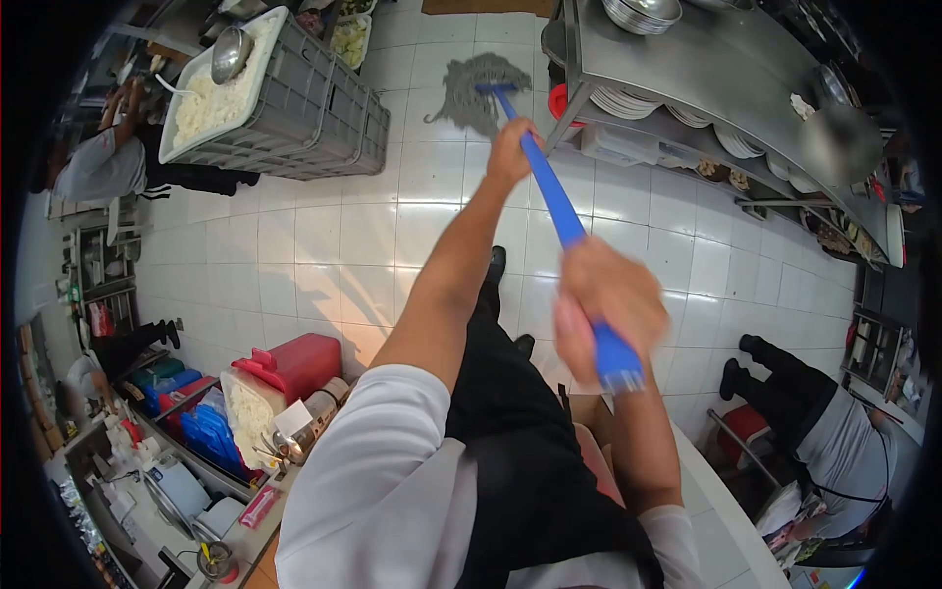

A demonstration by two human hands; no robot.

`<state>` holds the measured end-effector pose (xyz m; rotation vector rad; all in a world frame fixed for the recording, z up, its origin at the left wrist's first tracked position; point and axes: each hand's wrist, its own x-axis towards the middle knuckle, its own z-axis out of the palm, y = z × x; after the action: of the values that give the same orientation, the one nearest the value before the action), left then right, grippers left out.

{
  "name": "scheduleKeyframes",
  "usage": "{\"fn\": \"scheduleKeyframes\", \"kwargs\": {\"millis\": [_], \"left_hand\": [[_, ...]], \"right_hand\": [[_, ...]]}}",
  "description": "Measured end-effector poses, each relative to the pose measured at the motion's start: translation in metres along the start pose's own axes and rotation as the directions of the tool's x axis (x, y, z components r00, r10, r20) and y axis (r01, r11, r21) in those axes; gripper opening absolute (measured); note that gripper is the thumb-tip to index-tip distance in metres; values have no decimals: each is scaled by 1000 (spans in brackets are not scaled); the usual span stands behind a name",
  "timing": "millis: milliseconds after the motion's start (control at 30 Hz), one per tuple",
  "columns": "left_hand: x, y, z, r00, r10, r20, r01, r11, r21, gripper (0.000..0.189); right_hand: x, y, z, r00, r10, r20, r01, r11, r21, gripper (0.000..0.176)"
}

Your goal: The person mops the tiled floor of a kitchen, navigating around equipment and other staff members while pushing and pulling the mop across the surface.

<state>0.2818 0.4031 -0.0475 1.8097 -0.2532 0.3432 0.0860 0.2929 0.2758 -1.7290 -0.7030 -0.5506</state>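
A mop with a blue handle (555, 191) slopes away from me, its grey string head (476, 93) spread on the white tiled floor. My left hand (513, 152) is wrapped round the lower part of the handle, not far above the head, with that arm stretched forward. Nearer my body, my right hand (610, 299) grips the handle close to its upper end and looks a little blurred. The handle's end sticks out below the right hand.
Grey stacked crates (324, 118) carry a tub of rice (211, 113) at left. A steel table (706, 59) with plates on its shelf (628, 103) stands at right, beside a red basin (559, 101). A red container (299, 368) is at lower left. Other people are at both sides.
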Motion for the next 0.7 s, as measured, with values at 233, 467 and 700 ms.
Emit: {"fn": "scheduleKeyframes", "kwargs": {"millis": [233,467,700], "left_hand": [[48,49,-29,988,116,101,-117,993,-5,11],[-78,167,-22,980,186,-63,-189,981,-37,17],[-115,339,2,925,379,-24,-379,917,-128,30]], "right_hand": [[-8,133,55,995,87,-58,-89,995,-34,18],[-47,-26,4,997,71,10,-71,997,5,13],[-2,-156,-115,983,182,-39,-172,968,186,33]]}}
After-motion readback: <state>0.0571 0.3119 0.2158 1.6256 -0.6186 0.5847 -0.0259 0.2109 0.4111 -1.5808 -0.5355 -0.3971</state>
